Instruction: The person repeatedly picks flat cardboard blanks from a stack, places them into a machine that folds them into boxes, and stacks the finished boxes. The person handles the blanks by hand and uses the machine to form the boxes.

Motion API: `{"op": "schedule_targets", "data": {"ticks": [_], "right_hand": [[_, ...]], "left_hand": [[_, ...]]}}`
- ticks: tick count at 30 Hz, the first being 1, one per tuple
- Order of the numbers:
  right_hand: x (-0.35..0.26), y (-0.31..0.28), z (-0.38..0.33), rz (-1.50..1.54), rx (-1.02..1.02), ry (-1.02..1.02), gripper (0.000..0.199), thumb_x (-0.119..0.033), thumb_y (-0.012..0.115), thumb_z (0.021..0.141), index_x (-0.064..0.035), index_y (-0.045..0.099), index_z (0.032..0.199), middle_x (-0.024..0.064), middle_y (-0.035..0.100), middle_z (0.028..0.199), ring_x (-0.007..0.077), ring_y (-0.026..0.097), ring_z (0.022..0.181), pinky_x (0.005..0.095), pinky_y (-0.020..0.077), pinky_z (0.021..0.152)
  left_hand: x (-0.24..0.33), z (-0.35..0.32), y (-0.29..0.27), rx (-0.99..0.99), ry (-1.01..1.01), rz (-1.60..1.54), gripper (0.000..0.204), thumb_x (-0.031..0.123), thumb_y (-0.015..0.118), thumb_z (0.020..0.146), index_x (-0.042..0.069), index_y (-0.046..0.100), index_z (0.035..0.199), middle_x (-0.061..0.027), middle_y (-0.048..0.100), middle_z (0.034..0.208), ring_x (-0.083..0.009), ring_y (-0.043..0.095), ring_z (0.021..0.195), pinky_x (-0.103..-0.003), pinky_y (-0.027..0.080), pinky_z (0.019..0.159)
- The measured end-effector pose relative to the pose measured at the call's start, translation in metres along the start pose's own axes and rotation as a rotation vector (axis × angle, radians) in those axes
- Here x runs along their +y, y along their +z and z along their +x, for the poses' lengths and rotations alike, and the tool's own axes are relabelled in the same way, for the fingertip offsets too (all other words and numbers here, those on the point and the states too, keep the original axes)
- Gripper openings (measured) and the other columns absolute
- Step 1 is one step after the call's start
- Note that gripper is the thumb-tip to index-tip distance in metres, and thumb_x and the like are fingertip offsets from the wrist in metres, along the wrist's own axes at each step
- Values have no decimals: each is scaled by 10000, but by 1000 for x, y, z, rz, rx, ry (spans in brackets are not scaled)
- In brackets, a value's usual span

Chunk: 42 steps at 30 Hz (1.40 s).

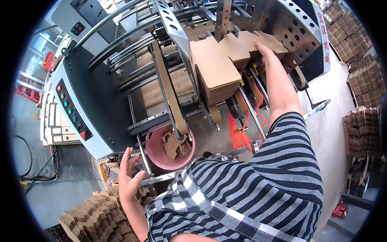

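A stack of die-cut brown cardboard blanks (215,66) sits in the feed area of a large machine in front of me. My right hand (262,50) reaches out to the right part of this stack, its fingers stretched along the cardboard; the far fingertips are hard to make out. Down at the left, my left hand (130,177) is raised with fingers and thumb apart and nothing in it. It is near the machine's lower front rail, above a pile of cut cardboard blanks (100,213) with notched edges.
A pink basket (150,151) with cardboard scraps stands under the machine's belt arm (167,88). Buttons line the control panel (71,109) at the left. Orange air hoses (260,103) hang below the stack. More bundled cardboard (365,86) is piled at the far right.
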State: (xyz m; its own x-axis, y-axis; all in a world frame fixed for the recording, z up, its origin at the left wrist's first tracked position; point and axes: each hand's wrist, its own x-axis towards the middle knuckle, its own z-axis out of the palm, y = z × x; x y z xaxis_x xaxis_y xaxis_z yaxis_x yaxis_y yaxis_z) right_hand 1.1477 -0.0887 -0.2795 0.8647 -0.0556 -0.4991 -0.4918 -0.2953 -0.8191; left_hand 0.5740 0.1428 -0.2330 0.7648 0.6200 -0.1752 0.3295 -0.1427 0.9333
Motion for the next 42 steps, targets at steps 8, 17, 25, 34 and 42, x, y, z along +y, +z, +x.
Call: {"op": "schedule_targets", "data": {"ticks": [8, 17, 25, 34, 42], "right_hand": [[51, -47, -18, -136, 58, -367, 443, -373, 717, 771, 23, 689, 966, 150, 695, 934, 223, 660, 852, 324, 502, 755], [128, 37, -128, -930, -186, -948, 289, -324, 635, 835, -50, 698, 771, 171, 665, 782, 348, 648, 743, 429, 526, 683], [112, 27, -144, -1038, -343, -911, 318, -348, 640, 815, -56, 685, 697, 152, 661, 723, 340, 649, 757, 435, 520, 694], [79, 17, -173, -923, -327, -994, 291, -326, 625, 824, -55, 691, 741, 153, 666, 793, 338, 642, 826, 437, 513, 745], [56, 1, -159, -572, -532, -783, 270, -282, 611, 814, -31, 709, 795, 192, 672, 808, 344, 658, 807, 401, 527, 740]], "left_hand": [[-5, 10, -3, -97, 69, 61, 838, 88, 667, 715, 53, 310, 1472, -150, 386, 1464, -255, 493, 1251, -373, 352, 1069], [-13, 11, 2, -110, 51, 54, 827, 115, 671, 718, 51, 324, 1466, -155, 401, 1451, -261, 504, 1241, -383, 381, 1049], [-24, 2, -4, -86, 58, 66, 797, 88, 671, 705, 36, 362, 1439, -151, 428, 1426, -271, 504, 1236, -386, 383, 1041], [-32, 7, 6, -129, -1, 53, 799, 79, 685, 690, 25, 379, 1426, -161, 460, 1395, -279, 510, 1230, -393, 375, 1048], [-30, 17, 11, -193, -5, 103, 782, 67, 658, 707, 33, 374, 1435, -143, 465, 1398, -249, 525, 1199, -381, 374, 1055]]}}
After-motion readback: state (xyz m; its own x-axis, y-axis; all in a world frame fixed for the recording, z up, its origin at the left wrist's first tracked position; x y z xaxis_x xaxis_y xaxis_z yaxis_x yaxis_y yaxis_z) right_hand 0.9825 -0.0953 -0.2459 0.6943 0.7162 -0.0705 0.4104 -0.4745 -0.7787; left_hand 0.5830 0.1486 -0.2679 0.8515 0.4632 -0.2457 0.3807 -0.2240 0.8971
